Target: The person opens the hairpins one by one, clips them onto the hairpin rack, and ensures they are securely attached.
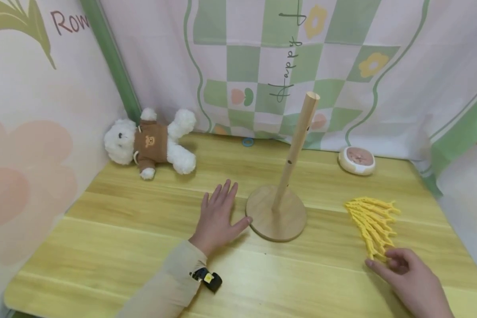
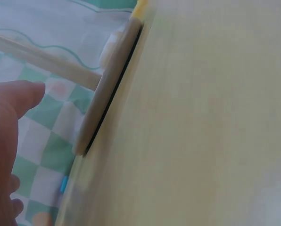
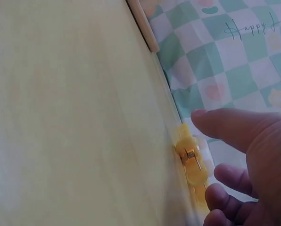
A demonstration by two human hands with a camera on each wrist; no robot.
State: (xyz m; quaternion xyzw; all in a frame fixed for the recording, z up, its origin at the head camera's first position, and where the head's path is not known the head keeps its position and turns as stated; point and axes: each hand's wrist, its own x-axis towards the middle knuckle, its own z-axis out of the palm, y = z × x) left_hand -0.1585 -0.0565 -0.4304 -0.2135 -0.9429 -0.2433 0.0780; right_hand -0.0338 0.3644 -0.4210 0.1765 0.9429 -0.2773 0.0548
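The right hand point(image 1: 414, 279), fingers parted, is hovering at the yellow pieces point(image 1: 369, 221) while the splayed left hand point(image 1: 215, 224) is flanking the wooden stand point(image 1: 289, 168), which is bearing none yet.

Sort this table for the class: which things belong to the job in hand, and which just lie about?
Seemingly for the job:
pale round-based wooden stand, by the left hand
yellow plastic-looking branched pieces, near the right hand

Apparently lying about:
white plush toy in brown top
white oval device with pinkish face
small blue ring
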